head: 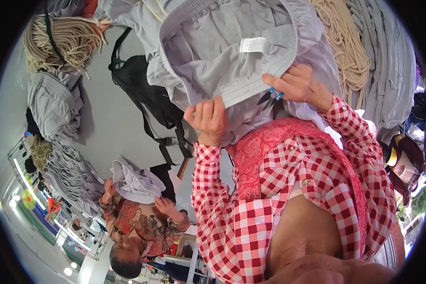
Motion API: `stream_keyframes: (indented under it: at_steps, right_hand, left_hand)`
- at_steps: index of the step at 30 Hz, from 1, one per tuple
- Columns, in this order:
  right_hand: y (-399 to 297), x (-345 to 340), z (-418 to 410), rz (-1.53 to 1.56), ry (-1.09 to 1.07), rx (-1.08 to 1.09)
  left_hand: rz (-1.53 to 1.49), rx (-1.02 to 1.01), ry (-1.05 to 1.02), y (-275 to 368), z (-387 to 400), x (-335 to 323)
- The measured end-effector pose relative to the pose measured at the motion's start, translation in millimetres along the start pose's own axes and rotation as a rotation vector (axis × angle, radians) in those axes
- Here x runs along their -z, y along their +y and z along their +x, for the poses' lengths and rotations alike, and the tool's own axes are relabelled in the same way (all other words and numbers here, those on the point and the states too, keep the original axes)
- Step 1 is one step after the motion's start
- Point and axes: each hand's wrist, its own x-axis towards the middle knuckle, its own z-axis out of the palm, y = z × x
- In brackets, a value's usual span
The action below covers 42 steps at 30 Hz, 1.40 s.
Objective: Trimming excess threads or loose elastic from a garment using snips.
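Note:
A pair of light grey pants or shorts (198, 56) with a gathered elastic waistband lies before me, its waist opening spread wide. A white label (254, 45) bearing writing shows inside the waist. My left hand (208, 120) grips the near edge of the waistband at its left end, fingers curled over. On the right, my right hand (300, 87) pinches the same waistband (245, 90), which runs taut between both hands. Small scissors or thread snips (272, 96) with blue parts and dark blades stick out beneath my right fingers; how they are held is partly hidden.
A black bag (138, 78) with straps lies left on the grey table (97, 117). Bundles of beige cord (62, 44) and cord hanks (344, 46) flank the garment. Stacked grey garments (387, 71) stand right. A co-worker (145, 227) at lower left holds a grey garment (136, 181).

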Motion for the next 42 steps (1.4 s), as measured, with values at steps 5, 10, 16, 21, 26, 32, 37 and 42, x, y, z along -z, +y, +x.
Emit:
stream_keyframes:
  at_steps: [5,10,16,21,26,32,37,42]
  right_hand:
    - [-11,-9,-15,-0.026,0.010,-0.123]
    - [-20,-6,-10,-0.019,0.030,-0.111]
    - [-32,-6,-16,-0.017,0.001,-0.163]
    - [-35,-4,-27,-0.097,-0.070,-0.245]
    - [-34,-8,-27,-0.105,-0.083,-0.264]
    - [-16,9,-25,-0.068,-0.082,-0.298]
    - [-15,21,-49,-0.034,-0.183,-0.319]
    - [-22,19,-59,0.007,-0.154,-0.391]
  left_hand:
    - [-0.003,0.156,-0.074,22,-8,-10]
    - [-0.078,0.196,-0.093,32,6,-10]
    - [-0.145,0.122,-0.109,42,19,-17]
    - [-0.193,0.027,-0.184,35,14,-21]
    - [-0.232,0.034,-0.167,29,12,-14]
    - [-0.253,0.047,-0.198,24,17,-4]
    - [-0.372,-0.064,-0.490,25,12,1]
    - [-0.538,0.068,-0.316,38,54,-2]
